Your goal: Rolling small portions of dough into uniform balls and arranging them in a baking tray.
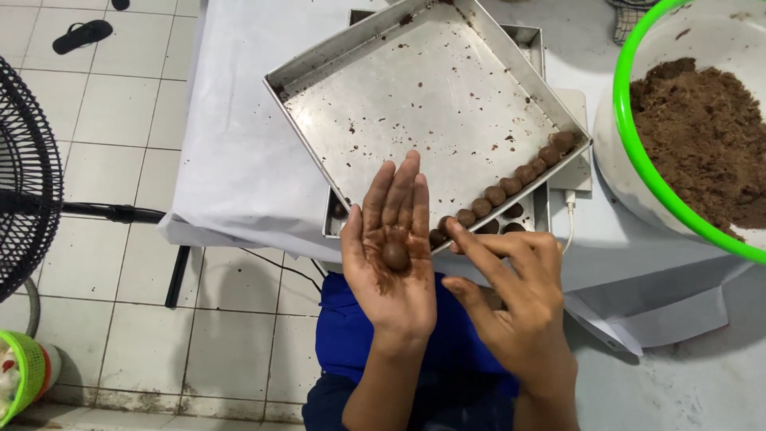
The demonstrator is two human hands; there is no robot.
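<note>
My left hand is held flat, palm up, with a small brown dough ball resting in the middle of the smeared palm. My right hand hovers just to its right, fingers spread, index finger pointing toward the near edge of a metal baking tray. A row of several brown dough balls lines the tray's near right edge. A second tray lies underneath, with a few balls showing below the top one.
A large white bowl with a green rim at the right holds brown crumbly dough. The trays sit on a white-covered table. A black fan stands on the tiled floor at left; a sandal lies far left.
</note>
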